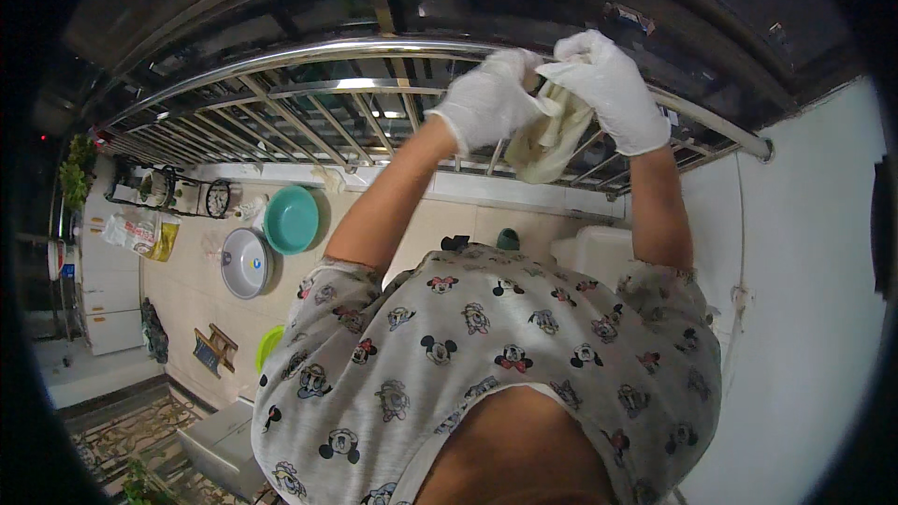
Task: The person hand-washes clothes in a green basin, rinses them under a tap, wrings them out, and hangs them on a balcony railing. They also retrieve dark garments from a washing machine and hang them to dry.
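Observation:
Both my hands wear white gloves and are raised at a metal balcony railing (393, 47). My left hand (494, 102) grips one side of a pale yellow-green cloth (551, 130). On its other side, my right hand (607, 88) pinches the cloth near the top. Folds of the cloth hang down between my hands, in front of the upright bars. The fingertips are partly hidden by the gloves and the cloth, so whether they touch the top rail cannot be told.
On the tiled floor to the left stand a teal basin (290, 220), a grey basin (244, 263) and a small folding stool (215, 351). Plant pots sit in a black metal stand (168, 186) by a plastic bag (144, 235). A white wall (807, 224) bounds the right.

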Available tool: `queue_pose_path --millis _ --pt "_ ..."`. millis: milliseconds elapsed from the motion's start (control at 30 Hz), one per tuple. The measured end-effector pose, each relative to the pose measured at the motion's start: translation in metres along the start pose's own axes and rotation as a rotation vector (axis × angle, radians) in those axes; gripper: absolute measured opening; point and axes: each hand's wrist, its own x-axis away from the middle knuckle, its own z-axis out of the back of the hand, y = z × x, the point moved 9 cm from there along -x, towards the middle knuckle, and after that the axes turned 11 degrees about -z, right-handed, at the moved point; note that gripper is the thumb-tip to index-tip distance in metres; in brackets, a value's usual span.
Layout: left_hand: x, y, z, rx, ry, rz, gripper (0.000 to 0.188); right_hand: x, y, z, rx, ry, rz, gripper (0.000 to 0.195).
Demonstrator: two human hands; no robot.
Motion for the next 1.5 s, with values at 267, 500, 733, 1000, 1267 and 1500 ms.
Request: queue_pose_path --millis 267,500,733,1000,1267,1500 --pt "0.013 0.018 0.008 0.148 0.368 -0.114 0.047 0.0 -0.007 -0.01 0.048 -0.011 -0.138 0.027" --pt "0.013 -0.011 -0.016 -0.022 0.1 0.164 0.038 0.0 -0.002 -0.015 -0.02 -0.113 -0.051 0.023" --pt "0.008 -0.081 -0.006 -0.441 0.036 0.119 0.021 0.034 -0.045 0.003 0.727 0.408 0.377 0.033" --pt "0.046 -0.111 0.061 -0.156 0.134 0.21 0.038 0.001 0.067 0.061 1.072 0.392 0.146 0.014" --pt "0.054 -0.148 0.06 -0.626 -0.287 0.214 0.04 0.0 0.092 0.075 0.61 0.18 -0.307 0.017" --pt "0.041 -0.102 0.09 0.487 -0.041 0.237 0.01 -0.001 0.063 0.091 -0.117 0.119 -0.352 0.015"
